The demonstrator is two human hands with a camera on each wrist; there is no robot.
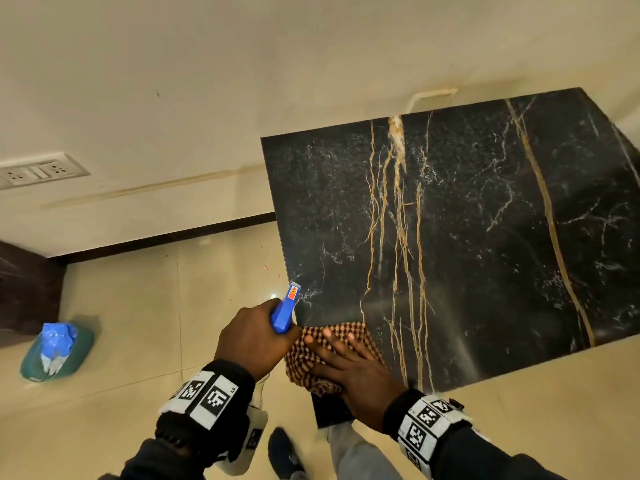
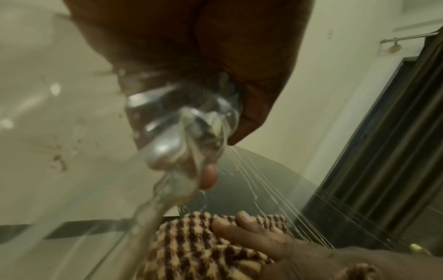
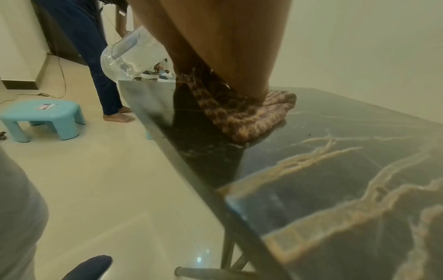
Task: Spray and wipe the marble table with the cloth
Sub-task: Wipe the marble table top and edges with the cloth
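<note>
A black marble table [image 1: 485,237] with gold and white veins fills the right of the head view. My left hand [image 1: 252,337] grips a spray bottle [image 1: 285,311] with a blue head and clear body [image 3: 129,58], held at the table's near left corner with the nozzle toward the top. A faint mist hangs over the marble. My right hand [image 1: 349,365] lies flat with straight fingers on a brown checked cloth [image 1: 311,351] at that same corner; the cloth [image 3: 242,117] is bunched under the palm and partly hangs over the edge. The table [image 3: 335,151] looks glossy in the right wrist view.
Cream tiled floor lies left of the table. A teal bin [image 1: 55,351] with a blue bag stands at far left. A light blue stool [image 3: 45,119] and another person's legs [image 3: 103,66] stand beyond the table's corner. A wall with a socket plate [image 1: 38,173] is behind.
</note>
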